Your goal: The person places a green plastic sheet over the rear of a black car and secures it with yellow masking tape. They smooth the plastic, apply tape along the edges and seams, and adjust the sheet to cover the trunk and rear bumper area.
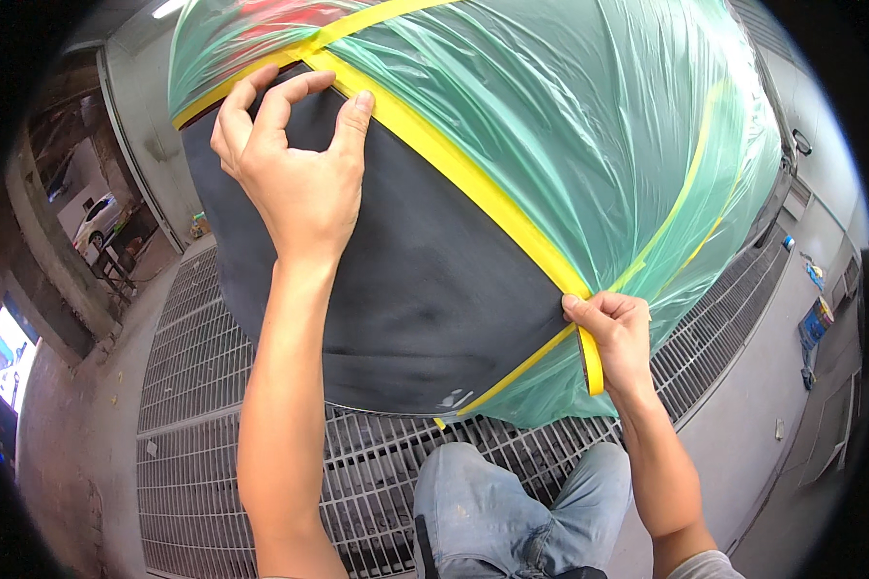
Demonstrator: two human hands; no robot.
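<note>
A matte dark grey car body panel fills the middle, edged with yellow masking tape. Green plastic film covers the bodywork beyond the tape. My left hand is at the panel's upper corner, fingers curved and apart, with fingertips at the tape along the edge. At the panel's right corner, my right hand pinches the yellow tape between thumb and fingers. A loose tape tail hangs below that hand, curling at its end. Another yellow strip runs along the lower right edge.
Metal floor grating lies under the car, and my knees in jeans are bent close below the panel. A doorway at the left shows a parked white car. On the right floor is a blue container.
</note>
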